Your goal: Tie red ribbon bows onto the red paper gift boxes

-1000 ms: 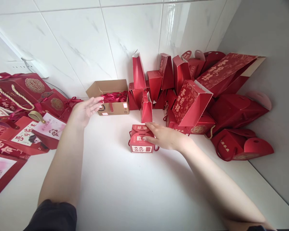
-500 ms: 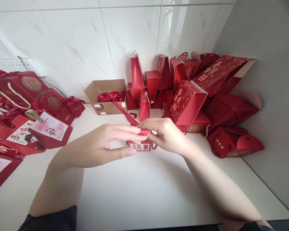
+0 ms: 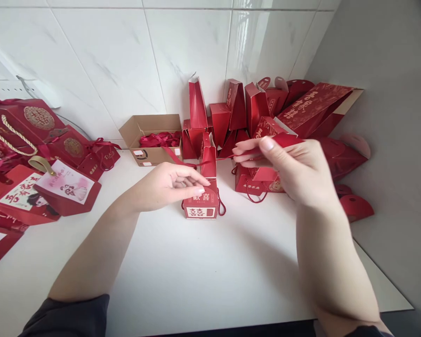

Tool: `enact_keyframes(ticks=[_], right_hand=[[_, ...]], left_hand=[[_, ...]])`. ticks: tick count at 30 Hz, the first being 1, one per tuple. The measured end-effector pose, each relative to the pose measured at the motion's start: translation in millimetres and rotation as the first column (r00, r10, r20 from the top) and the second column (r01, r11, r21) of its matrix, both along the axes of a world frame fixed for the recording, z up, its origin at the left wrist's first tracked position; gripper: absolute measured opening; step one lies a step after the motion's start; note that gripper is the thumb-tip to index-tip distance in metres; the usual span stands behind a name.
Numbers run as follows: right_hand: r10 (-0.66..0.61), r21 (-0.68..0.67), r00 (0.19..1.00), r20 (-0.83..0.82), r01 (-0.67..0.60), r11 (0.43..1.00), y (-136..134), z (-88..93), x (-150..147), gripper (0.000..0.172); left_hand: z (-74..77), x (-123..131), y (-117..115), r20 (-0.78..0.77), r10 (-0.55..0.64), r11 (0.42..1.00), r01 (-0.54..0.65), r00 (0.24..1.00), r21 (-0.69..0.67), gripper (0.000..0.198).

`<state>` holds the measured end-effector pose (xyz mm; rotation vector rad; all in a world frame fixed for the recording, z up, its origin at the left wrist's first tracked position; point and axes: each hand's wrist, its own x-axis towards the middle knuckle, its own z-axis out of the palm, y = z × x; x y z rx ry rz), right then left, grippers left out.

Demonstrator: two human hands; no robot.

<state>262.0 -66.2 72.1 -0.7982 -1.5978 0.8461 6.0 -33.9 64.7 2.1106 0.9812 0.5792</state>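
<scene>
A small red gift box (image 3: 200,205) with a white label and cord loops stands on the white table in front of me. My left hand (image 3: 170,186) is at the box's upper left side, thumb and fingers slightly apart near its top; whether they touch the box is hard to tell. To the right and higher up, my right hand (image 3: 289,164) is closed on a red ribbon (image 3: 177,158). The ribbon stretches leftward, past the box's far side, to an open cardboard box (image 3: 157,157) with a heap of red ribbon in it.
Several tall red boxes (image 3: 198,105) stand by the tiled wall. More red gift boxes crowd the right, one with a cord handle (image 3: 256,199) near my right hand. On the left lie red gift boxes and pouches (image 3: 68,187). A grey wall (image 3: 389,154) bounds the right side.
My right hand has moved right and up, drawing the ribbon out. My left hand has shifted left, so the hands are now apart and more of the small gift box shows.
</scene>
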Motion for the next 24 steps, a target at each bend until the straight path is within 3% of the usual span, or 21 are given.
enact_keyframes(ticks=[3,6,8,10,13,18,21,24], right_hand=[[-0.050,-0.011,0.999,-0.016,0.050,0.999,-4.5,5.9,11.0,0.035],[0.023,-0.063,0.999,0.039,-0.020,0.998,-11.2,7.0,12.5,0.035],[0.088,-0.094,0.994,0.062,-0.082,0.992,-15.4,6.6,9.9,0.032],[0.121,-0.099,0.990,0.065,-0.115,0.988,-17.7,6.7,6.9,0.030],[0.094,-0.094,0.995,0.024,-0.092,0.991,-16.2,8.6,3.6,0.030],[-0.088,-0.048,0.979,-0.186,0.081,0.996,-5.1,9.5,4.8,0.027],[-0.143,-0.063,0.959,-0.245,0.132,0.989,0.9,7.9,12.7,0.030],[-0.110,-0.086,0.957,-0.269,0.090,0.992,3.7,7.1,23.1,0.031]], left_hand=[[-2.3,8.3,-4.9,0.087,0.033,0.997,-0.039,0.996,0.066,0.019],[-9.4,18.8,-8.9,0.264,0.086,0.985,-0.122,0.961,0.122,0.032],[-14.7,25.7,-11.4,0.317,0.044,0.994,-0.073,0.947,0.080,0.047],[-18.8,30.9,-13.6,0.325,-0.046,0.999,0.048,0.944,0.003,0.052],[-21.1,33.6,-15.3,0.340,-0.110,0.977,0.165,0.934,-0.137,0.036],[-15.8,28.9,-18.1,0.364,-0.046,0.929,0.174,0.930,-0.327,0.022],[-10.9,26.5,-22.6,0.345,-0.044,0.914,0.177,0.937,-0.364,0.021],[-6.7,25.8,-27.1,0.321,-0.082,0.928,0.189,0.944,-0.320,0.020]])
